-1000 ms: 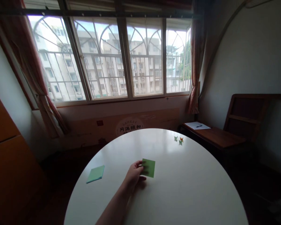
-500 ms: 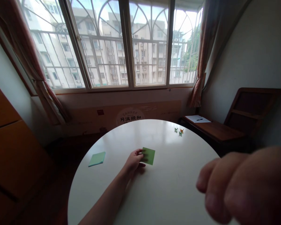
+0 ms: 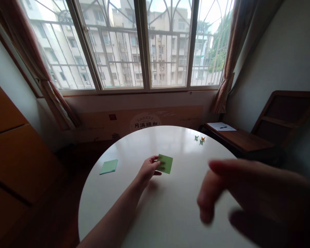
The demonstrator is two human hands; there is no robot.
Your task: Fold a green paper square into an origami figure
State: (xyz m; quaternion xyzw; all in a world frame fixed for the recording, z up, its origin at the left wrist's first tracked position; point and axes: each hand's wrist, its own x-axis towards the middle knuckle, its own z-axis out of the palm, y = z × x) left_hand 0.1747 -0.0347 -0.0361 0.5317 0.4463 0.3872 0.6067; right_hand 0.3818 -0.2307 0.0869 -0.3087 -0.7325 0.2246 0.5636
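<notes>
My left hand pinches a green square of paper by its left edge, thumb on top. Shadows of fingers show through the sheet, which is held just above the white table. Large and blurred at the lower right, my right hand is close to the camera. Its fingers are bent and apart from the thumb, with nothing visible between them. A stack of pale green paper squares lies to the left of my left hand.
Three small folded paper figures, two green and one orange, stand near the far right of the round table. Beyond it is a wooden chair bearing a white sheet and a dark pen. A barred window is behind.
My right hand has moved left and turned, its fingers uncurling from a loose fist. My left hand still holds the green paper. The view has tilted down slightly.
</notes>
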